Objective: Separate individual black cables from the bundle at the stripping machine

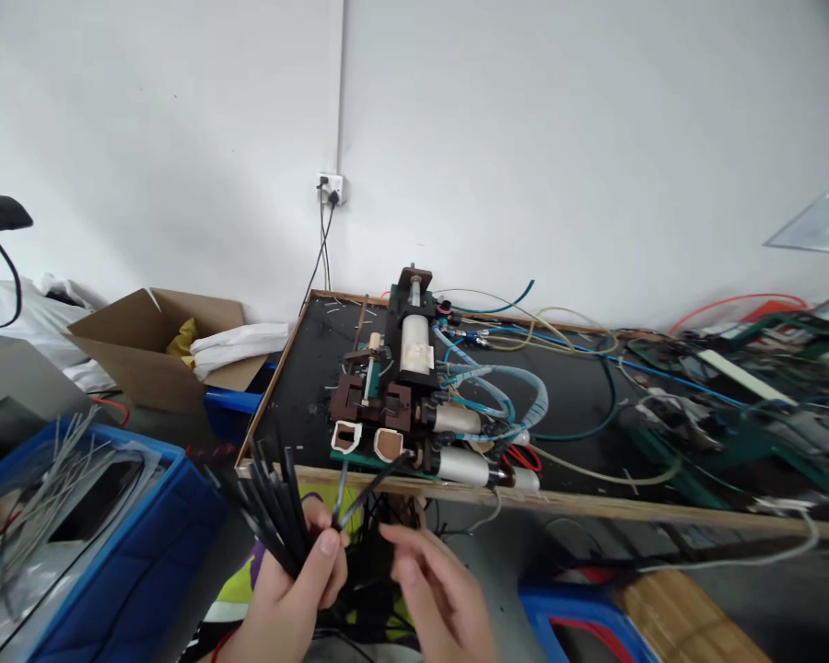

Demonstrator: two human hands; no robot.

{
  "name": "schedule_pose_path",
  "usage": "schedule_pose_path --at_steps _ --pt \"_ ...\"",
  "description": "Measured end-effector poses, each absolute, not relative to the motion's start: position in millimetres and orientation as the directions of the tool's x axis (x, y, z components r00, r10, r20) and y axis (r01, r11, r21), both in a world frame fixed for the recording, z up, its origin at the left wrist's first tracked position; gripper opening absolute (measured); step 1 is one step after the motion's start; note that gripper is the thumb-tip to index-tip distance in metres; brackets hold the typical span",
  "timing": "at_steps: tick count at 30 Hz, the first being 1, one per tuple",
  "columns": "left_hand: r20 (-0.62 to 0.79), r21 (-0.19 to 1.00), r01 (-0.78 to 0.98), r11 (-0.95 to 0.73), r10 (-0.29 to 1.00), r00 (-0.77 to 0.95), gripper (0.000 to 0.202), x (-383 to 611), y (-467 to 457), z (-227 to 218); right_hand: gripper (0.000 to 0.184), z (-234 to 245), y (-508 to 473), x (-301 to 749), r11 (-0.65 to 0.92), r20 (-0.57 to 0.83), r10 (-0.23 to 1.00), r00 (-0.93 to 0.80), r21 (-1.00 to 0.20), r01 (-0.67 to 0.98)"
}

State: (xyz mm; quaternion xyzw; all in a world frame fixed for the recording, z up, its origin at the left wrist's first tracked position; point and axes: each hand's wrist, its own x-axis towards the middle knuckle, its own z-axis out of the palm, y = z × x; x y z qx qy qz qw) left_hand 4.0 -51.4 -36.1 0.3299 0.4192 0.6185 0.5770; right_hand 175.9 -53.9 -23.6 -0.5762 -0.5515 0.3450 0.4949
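My left hand (302,573) is closed around a bundle of black cables (276,511), whose ends fan up and to the left. Between its thumb and forefinger it pinches a separate cable end (340,502), from which a greyish strand and a dark strand spread apart. Just to the right, my right hand (437,589) is slightly blurred, its thumb and fingers apart and nothing visible in it. Beyond both hands, at the bench's front edge, stands a pneumatic machine (379,401) with brown jaws and silver cylinders.
Blue and clear air hoses (525,387) loop over the black bench top (573,396). To the left stand a blue crate (145,543) of wires and an open cardboard box (145,368). A blue bin (580,617) sits below the bench at right.
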Motion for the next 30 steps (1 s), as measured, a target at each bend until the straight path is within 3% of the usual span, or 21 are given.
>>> schedule_pose_path --at_steps 4,8,11,14,17,20,22,25,28,30 --pt "-0.044 0.944 -0.329 0.02 0.997 -0.065 0.041 12.9 -53.0 -30.3 0.03 11.5 -31.5 133.4 0.206 0.208 0.977 0.036 -0.977 0.055" --pt "0.003 0.976 -0.211 -0.052 0.975 -0.222 0.04 8.8 -41.6 -25.2 0.03 2.7 -29.4 122.9 0.265 0.227 0.941 0.251 -0.956 -0.129" --pt "0.057 0.98 -0.153 -0.126 0.92 -0.387 0.037 1.4 -28.8 -23.9 0.034 -16.5 -32.4 121.0 0.259 0.157 0.92 0.36 -0.931 -0.257" --pt "0.007 0.958 -0.263 -0.112 0.929 -0.371 0.025 -3.6 -20.7 -27.0 0.033 -27.3 -34.0 115.7 0.19 0.156 0.947 0.28 -0.977 -0.099" --pt "-0.026 0.967 -0.25 -0.043 0.963 -0.269 0.028 -5.3 -17.2 -30.5 0.032 -31.9 -33.8 108.5 0.213 0.226 0.965 0.134 -0.971 0.107" --pt "-0.035 0.987 -0.161 -0.012 0.956 -0.29 0.029 -6.0 -13.9 -31.3 0.033 -40.3 -34.2 105.6 0.154 0.158 0.986 0.056 -0.985 0.072" --pt "-0.054 0.987 -0.16 -0.003 0.936 -0.348 0.03 -6.4 -11.0 -30.9 0.038 -49.2 -33.7 105.7 0.08 0.079 0.997 0.022 -0.996 -0.028" --pt "-0.088 0.968 -0.249 -0.007 0.925 -0.369 0.037 -6.0 -6.3 -29.1 0.047 -62.3 -28.0 103.4 -0.062 -0.053 0.998 -0.035 -0.935 -0.35" --pt "-0.101 0.916 -0.398 -0.048 0.933 -0.345 0.038 -5.2 -1.6 -24.8 0.046 -68.4 -16.8 96.3 -0.177 -0.155 0.983 -0.094 -0.709 -0.682" --pt "-0.094 0.882 -0.466 -0.068 0.944 -0.317 0.035 -5.3 1.0 -21.1 0.044 -67.9 -9.2 91.3 -0.21 -0.183 0.975 -0.125 -0.58 -0.787"
